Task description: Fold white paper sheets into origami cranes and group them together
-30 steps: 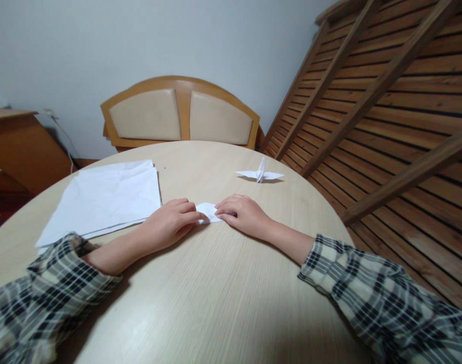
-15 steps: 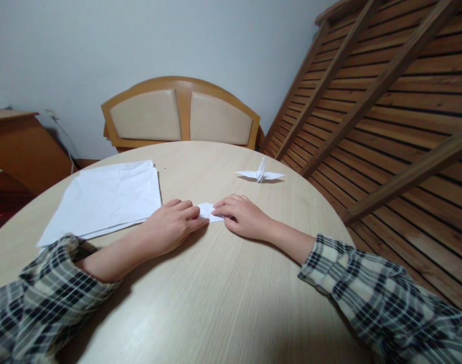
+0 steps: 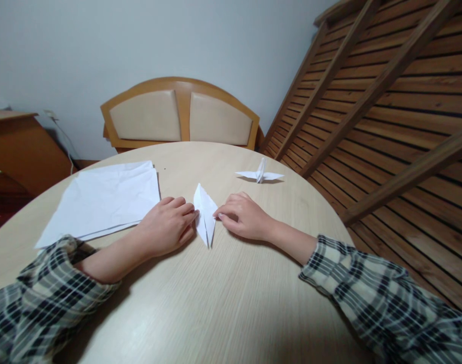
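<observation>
A small piece of folded white paper (image 3: 205,210) lies on the table between my hands. It is a long diamond, with a slit running up from its near tip. My left hand (image 3: 169,225) pinches its left edge, fingers curled. At its right corner, the thumb and forefinger of my right hand (image 3: 244,216) close on the edge. Beyond my right hand stands a finished white paper crane (image 3: 260,172) with its wings spread.
A stack of white paper sheets (image 3: 102,197) lies on the left of the round wooden table (image 3: 231,303). A padded headboard (image 3: 183,114) stands behind the table, slatted wooden panels (image 3: 398,116) lean at right, and a wooden desk (image 3: 14,146) is at far left.
The folded paper now shows as a full diamond with its slit end toward me; before, it was mostly covered by my fingers. My hands have drawn slightly apart to its sides.
</observation>
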Tool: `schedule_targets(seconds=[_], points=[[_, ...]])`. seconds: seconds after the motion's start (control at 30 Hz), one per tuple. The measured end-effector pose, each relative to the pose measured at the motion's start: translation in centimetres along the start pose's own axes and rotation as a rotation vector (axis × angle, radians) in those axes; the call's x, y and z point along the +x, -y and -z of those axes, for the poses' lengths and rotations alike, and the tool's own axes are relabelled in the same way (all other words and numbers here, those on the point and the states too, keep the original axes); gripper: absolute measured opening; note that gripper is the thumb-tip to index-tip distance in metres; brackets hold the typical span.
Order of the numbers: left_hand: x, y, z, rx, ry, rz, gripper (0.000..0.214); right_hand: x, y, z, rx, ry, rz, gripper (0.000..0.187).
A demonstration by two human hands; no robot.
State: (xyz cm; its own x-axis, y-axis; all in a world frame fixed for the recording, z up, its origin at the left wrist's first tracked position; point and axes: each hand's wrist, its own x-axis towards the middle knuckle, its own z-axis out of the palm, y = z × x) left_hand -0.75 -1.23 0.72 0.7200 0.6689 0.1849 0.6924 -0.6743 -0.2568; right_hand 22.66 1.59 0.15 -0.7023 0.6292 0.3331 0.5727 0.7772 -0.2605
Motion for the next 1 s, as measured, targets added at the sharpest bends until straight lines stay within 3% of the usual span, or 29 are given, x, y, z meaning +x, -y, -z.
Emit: schedule_targets(seconds=[0.33, 0.7, 1.0], points=[[-0.1, 0.4, -1.0, -0.227, -0.088, 0.078, 0.032, -0.2, 0.5, -0.1, 0.111, 0.131, 0.168, 0.024], [-0.2, 0.7, -1.3, -0.317, -0.072, 0.029, 0.035, 0.0, -0.6, -0.9, 0.036, 0.024, 0.152, 0.021], [-0.3, 0.9, -2.0, -0.398, -0.091, -0.036, 0.039, 0.0, -1.0, -0.8, 0.016, 0.014, 0.132, 0.015]])
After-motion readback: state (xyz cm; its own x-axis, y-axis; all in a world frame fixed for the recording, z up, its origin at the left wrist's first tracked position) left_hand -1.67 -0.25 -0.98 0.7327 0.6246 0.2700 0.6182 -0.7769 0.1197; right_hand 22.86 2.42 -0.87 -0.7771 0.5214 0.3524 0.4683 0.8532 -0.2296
